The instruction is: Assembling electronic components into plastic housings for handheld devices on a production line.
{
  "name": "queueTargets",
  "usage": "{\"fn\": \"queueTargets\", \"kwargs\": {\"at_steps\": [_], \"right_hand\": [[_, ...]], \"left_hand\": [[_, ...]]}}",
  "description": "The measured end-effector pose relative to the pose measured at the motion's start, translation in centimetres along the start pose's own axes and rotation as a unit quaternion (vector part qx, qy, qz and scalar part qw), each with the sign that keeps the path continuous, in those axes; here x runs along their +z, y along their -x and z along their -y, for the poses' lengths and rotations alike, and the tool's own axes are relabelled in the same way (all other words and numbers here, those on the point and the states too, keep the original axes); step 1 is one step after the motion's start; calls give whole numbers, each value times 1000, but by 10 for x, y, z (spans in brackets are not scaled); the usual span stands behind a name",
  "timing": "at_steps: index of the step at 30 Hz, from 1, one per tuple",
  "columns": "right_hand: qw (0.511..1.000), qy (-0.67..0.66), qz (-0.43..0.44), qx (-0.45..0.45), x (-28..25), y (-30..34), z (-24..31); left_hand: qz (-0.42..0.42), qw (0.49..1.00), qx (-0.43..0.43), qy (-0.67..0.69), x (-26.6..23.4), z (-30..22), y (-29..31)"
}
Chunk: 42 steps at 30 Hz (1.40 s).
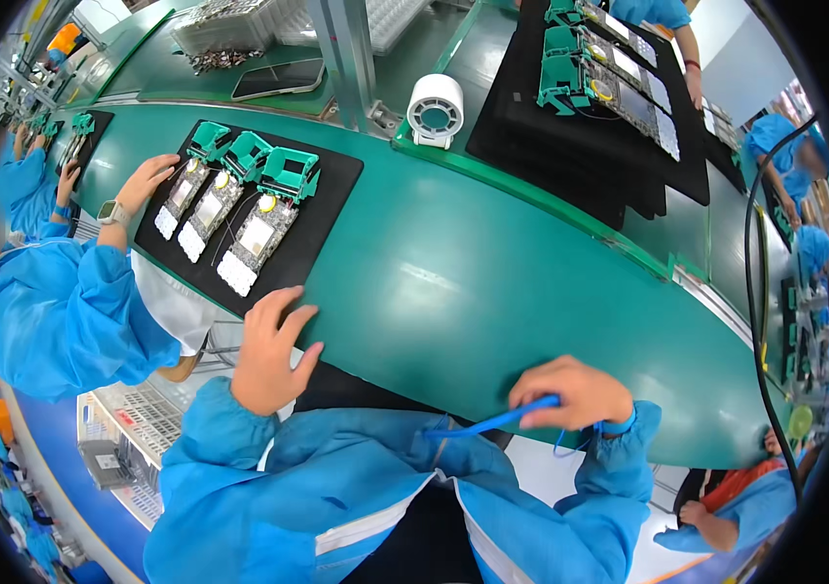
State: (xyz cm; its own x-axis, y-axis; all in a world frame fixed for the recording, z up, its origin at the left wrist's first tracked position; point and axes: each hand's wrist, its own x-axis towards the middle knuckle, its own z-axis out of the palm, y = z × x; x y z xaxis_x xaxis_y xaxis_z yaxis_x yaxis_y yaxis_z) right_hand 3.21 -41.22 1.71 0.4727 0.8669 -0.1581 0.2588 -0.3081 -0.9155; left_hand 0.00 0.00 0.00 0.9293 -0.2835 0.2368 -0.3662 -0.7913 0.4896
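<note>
1. Head view: the blue strip point(492, 421) slants, its long axis running from the right hand point(573, 394) down and leftward, free end pointing left
2. The right hand grips the strip's upper end; the strip extends between both hands, apart from the left
3. The left hand point(273, 350) is open, fingers spread, just beside the black mat point(333, 190) on the bench point(453, 282)
</note>
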Motion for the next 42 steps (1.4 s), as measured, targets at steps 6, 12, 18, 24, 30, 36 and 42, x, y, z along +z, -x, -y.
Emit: {"fn": "queueTargets", "kwargs": {"at_steps": [6,12,18,24,30,36,42], "right_hand": [[995,-60,-4,81,3,1,7],[990,-117,-39,74,-5,-9,-4],[990,-111,-41,73,1,1,2],[994,-50,-96,-19,5,-9,3],[990,-63,-121,42,10,-56,23],[981,-3,-181,63,11,-148,30],[956,36,-290,38,46,-235,47]], "left_hand": [[-16,993,15,-120,7,18,-4],[70,970,63,-225,-9,31,3],[-96,961,185,-182,2,70,-2],[-206,953,214,-66,10,89,-21],[-207,935,287,-16,2,67,-32],[-165,911,360,118,-17,77,-43],[-110,880,413,206,-31,80,-46]]}}
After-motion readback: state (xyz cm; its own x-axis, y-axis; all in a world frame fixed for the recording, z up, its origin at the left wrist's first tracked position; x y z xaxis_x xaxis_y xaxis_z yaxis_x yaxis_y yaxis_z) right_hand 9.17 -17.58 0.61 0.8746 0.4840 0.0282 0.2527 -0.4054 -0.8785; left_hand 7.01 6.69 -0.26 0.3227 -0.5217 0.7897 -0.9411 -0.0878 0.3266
